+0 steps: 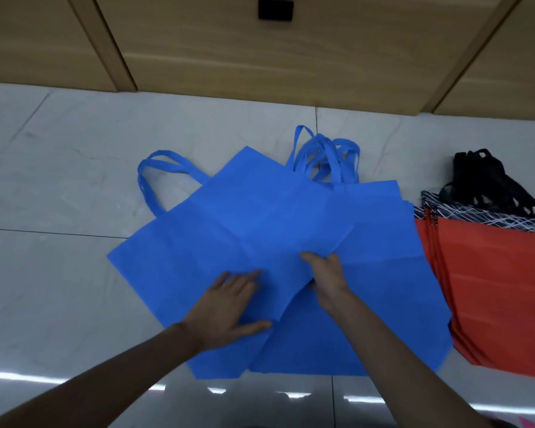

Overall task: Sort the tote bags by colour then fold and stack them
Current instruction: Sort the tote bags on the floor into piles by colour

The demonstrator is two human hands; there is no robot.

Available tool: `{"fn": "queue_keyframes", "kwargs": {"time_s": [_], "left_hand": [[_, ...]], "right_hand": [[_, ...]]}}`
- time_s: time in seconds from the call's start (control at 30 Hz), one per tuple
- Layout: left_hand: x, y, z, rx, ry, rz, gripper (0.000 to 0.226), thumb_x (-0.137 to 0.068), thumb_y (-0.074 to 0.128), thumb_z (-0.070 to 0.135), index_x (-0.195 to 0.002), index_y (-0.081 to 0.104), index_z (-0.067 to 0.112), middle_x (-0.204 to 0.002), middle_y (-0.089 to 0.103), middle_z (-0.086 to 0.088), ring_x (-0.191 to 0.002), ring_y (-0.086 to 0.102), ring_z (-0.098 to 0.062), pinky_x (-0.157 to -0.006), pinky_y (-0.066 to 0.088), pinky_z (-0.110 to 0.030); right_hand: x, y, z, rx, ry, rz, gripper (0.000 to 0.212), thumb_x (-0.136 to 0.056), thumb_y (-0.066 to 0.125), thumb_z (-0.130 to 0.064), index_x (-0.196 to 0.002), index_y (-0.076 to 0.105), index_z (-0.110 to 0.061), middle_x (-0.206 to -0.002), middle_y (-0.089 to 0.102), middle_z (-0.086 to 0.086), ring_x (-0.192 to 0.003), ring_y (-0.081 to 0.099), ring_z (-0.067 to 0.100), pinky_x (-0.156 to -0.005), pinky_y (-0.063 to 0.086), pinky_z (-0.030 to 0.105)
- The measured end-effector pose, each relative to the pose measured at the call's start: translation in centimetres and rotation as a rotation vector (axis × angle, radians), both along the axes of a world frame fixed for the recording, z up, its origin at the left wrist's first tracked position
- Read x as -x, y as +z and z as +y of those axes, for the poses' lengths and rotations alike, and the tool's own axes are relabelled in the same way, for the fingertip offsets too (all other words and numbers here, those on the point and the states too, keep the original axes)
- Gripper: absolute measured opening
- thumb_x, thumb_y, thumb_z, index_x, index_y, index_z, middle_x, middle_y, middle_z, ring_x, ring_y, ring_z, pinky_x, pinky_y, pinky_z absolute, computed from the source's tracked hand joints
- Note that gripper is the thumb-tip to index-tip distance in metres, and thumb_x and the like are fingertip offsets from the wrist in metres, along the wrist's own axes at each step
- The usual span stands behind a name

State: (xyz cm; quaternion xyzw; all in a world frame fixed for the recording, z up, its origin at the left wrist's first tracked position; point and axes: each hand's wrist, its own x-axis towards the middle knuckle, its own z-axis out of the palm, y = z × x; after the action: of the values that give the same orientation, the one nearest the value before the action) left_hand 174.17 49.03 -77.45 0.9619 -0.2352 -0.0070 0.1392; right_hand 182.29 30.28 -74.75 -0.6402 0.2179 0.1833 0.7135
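Left hand (229, 307) flat, right hand (328, 281) pinching

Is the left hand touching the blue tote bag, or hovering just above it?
Touching. The head view shows the left hand lying palm down, fingers spread, flat on the blue tote bag, with no gap showing.

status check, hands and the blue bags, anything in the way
Left hand flat on the top blue bag. Right hand pinches that bag's edge. Orange bags stacked at right, clear of the hands.
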Motion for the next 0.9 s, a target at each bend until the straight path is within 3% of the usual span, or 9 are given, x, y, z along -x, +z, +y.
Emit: {"fn": "queue_keyframes", "kwargs": {"time_s": [0.1, 0.2, 0.27, 0.33, 0.43, 0.57, 0.7, 0.8, 0.9], "left_hand": [[-2.2, 1.6, -1.8, 0.021, 0.247, 0.270, 0.117, -0.061, 0.016, 0.092, -0.148, 0.015, 0.014, -0.157, 0.009, -0.002, -0.142, 0.020, -0.016, -0.114, 0.021, -0.040], [-3.9, 2.5, -3.0, 0.136, 0.328, 0.372, 0.109, -0.058, 0.024, 0.077, -0.149, -0.003, 0.024, -0.158, -0.003, 0.003, -0.144, 0.005, -0.014, -0.115, 0.017, -0.044], [-4.6, 2.3, -2.3, 0.133, 0.344, 0.443, 0.104, -0.056, 0.020, 0.070, -0.149, -0.002, 0.028, -0.158, -0.001, 0.005, -0.144, 0.006, -0.016, -0.113, 0.018, -0.049], [-4.8, 1.6, -0.8, 0.005, 0.344, 0.539, 0.094, -0.065, 0.023, 0.068, -0.149, 0.004, 0.030, -0.158, 0.002, 0.006, -0.144, 0.007, -0.017, -0.113, 0.018, -0.051], [-4.4, 0.0, 1.8, -0.178, 0.350, 0.568, 0.064, -0.092, 0.030, 0.049, -0.149, 0.010, 0.028, -0.158, -0.001, 0.003, -0.144, 0.006, -0.019, -0.112, 0.017, -0.048], [-2.8, -1.6, 3.0, -0.122, 0.298, 0.294, 0.053, -0.092, 0.034, 0.026, -0.144, 0.034, 0.017, -0.153, 0.027, -0.007, -0.137, 0.032, -0.027, -0.102, 0.032, -0.056], [-1.7, -2.4, 3.1, -0.220, 0.196, 0.191, 0.054, -0.082, 0.033, 0.027, -0.135, 0.043, 0.020, -0.141, 0.043, -0.004, -0.123, 0.038, -0.022, -0.082, 0.048, -0.057], [-1.2, -2.7, 3.2, -0.207, 0.164, 0.100, 0.056, -0.082, 0.033, 0.027, -0.138, 0.038, 0.023, -0.141, 0.041, -0.001, -0.123, 0.037, -0.020, -0.082, 0.049, -0.056], [-0.8, -2.6, 3.0, -0.210, 0.092, 0.038, 0.067, -0.082, 0.033, 0.025, -0.147, 0.022, 0.027, -0.141, 0.045, 0.000, -0.126, 0.037, -0.019, -0.085, 0.046, -0.056]], "right_hand": [[0.6, 1.0, 1.1, -0.073, 0.197, -0.002, 0.025, -0.092, 0.050, -0.002, -0.109, 0.060, -0.017, -0.095, 0.068, -0.005, -0.086, 0.065, 0.012, -0.071, 0.055, 0.031], [0.5, 1.6, 1.7, -0.094, 0.457, 0.025, 0.022, -0.095, 0.051, -0.015, -0.109, 0.061, -0.029, -0.105, 0.068, -0.009, -0.099, 0.063, 0.011, -0.086, 0.050, 0.032], [-0.3, 1.4, 1.4, -0.088, 0.517, 0.077, 0.024, -0.097, 0.046, -0.038, -0.109, 0.062, -0.028, -0.108, 0.068, -0.006, -0.100, 0.062, 0.012, -0.088, 0.045, 0.033], [-1.5, 0.8, 0.4, -0.005, 0.321, 0.080, 0.039, -0.096, 0.039, -0.050, -0.102, 0.064, -0.021, -0.101, 0.069, -0.001, -0.094, 0.064, 0.014, -0.081, 0.044, 0.030], [-3.2, -1.0, -2.4, 0.317, -0.186, -0.099, 0.020, -0.097, 0.049, -0.026, -0.083, 0.055, -0.012, -0.086, 0.062, 0.008, -0.076, 0.059, 0.020, -0.065, 0.045, 0.025], [-5.3, -3.9, -3.4, 0.638, -0.100, -0.002, 0.022, -0.090, 0.058, -0.032, -0.095, 0.047, -0.014, -0.094, 0.062, 0.016, -0.083, 0.059, 0.027, -0.076, 0.049, 0.042], [-8.7, -2.3, -1.5, 0.160, -0.181, 0.033, 0.016, -0.095, 0.053, -0.020, -0.105, 0.048, -0.009, -0.095, 0.057, 0.012, -0.065, 0.061, 0.020, -0.059, 0.052, 0.028], [-13.1, 2.1, -0.7, -0.287, -0.199, -0.125, 0.036, -0.101, 0.041, -0.033, -0.127, 0.050, -0.010, -0.118, 0.055, 0.008, -0.100, 0.062, 0.020, -0.087, 0.051, 0.028], [-15.8, 5.6, -0.9, -0.132, -0.122, -0.227, 0.044, -0.101, 0.036, -0.040, -0.134, 0.046, -0.013, -0.133, 0.049, 0.003, -0.121, 0.052, 0.017, -0.098, 0.042, 0.029]]}}
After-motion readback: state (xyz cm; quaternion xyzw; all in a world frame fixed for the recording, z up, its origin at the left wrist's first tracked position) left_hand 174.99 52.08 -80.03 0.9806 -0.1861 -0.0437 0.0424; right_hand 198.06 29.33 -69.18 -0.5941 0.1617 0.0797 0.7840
